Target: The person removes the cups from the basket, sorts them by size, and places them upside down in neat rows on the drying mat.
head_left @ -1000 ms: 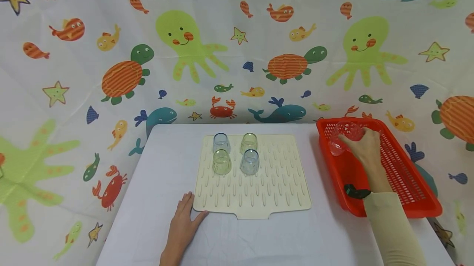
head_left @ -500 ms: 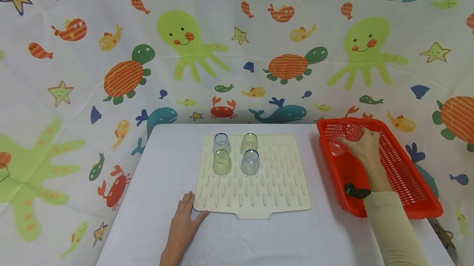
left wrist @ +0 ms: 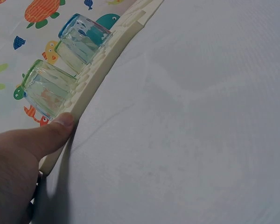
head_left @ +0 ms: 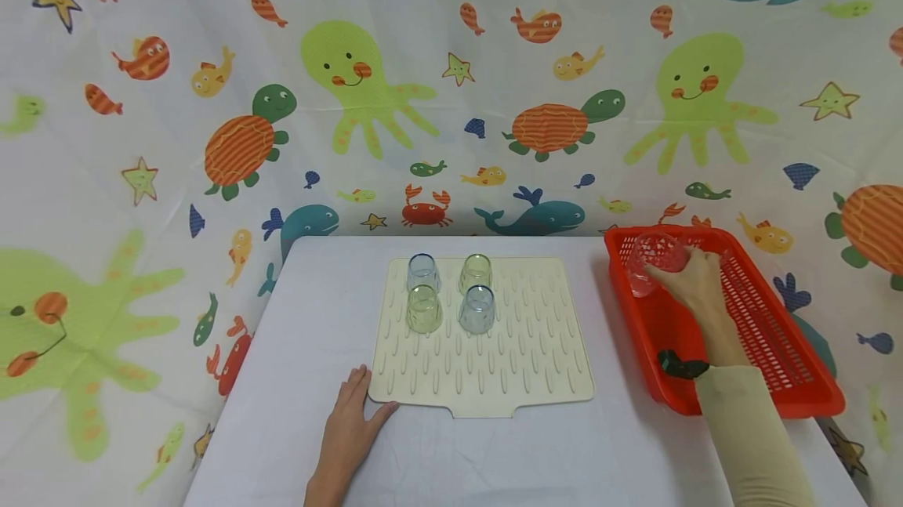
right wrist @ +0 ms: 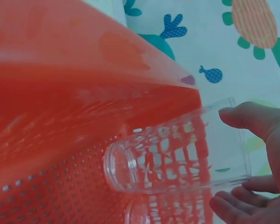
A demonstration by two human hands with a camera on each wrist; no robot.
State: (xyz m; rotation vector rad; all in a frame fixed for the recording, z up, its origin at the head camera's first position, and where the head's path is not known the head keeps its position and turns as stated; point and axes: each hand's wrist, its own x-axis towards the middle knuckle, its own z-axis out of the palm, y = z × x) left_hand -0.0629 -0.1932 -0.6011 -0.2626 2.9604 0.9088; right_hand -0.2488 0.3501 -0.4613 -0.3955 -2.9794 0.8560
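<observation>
My right hand [head_left: 697,281] reaches into the red plastic basket [head_left: 638,342] and holds a clear drinking glass [right wrist: 172,156] near its open end, thumb on one side and fingers on the other. Part of a second clear glass [right wrist: 165,209] shows beneath it in the right wrist view. My left hand [head_left: 349,422] rests at the near left corner of a cream ribbed drying mat [head_left: 529,350], its thumb [left wrist: 63,122] touching the edge. The other left fingers are mostly hidden in the left wrist view.
Toward the mat's left stand two bluish glasses, one behind [head_left: 422,272] and one in front [head_left: 477,311], and two greenish ones, one behind [head_left: 476,273] and one in front [head_left: 423,311]. A sea-animal curtain [head_left: 451,123] hangs behind the white table [head_left: 310,311].
The curtain's left part has shifted to the right. Both hands, the glasses and the basket look almost the same as before.
</observation>
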